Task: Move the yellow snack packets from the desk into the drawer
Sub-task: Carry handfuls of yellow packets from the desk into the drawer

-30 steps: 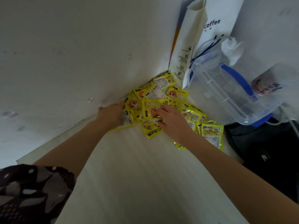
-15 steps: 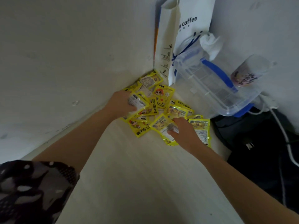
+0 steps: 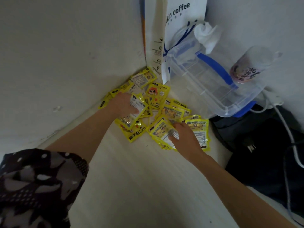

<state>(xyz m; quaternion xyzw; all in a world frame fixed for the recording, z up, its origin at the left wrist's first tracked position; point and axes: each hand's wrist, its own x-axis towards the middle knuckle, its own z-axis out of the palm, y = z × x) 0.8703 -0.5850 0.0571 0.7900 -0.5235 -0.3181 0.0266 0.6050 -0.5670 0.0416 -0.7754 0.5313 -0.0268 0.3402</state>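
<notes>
Already we have both hands in the heap of glossy yellow foil snack packets (image 3: pixel 158 102) lying on the pale desk (image 3: pixel 134 178) beside the white paper coffee bag (image 3: pixel 177 30): our left hand (image 3: pixel 122 104) pinches one packet (image 3: pixel 137 106) between thumb and fingers, while our right hand (image 3: pixel 184 137) closes its fingers on another packet (image 3: pixel 162 129) nearer us. No drawer is in view, and we judge that the slick overlapping packets could slide from these light grips and scatter.

We see a pale desk (image 3: pixel 139 186) set in a wall corner. On it lie scattered yellow packets (image 3: pixel 158 96), a white paper bag (image 3: pixel 166 46) upright at the back, a clear plastic box (image 3: pixel 213 89), and a dark bag (image 3: pixel 263 145) on the right.
</notes>
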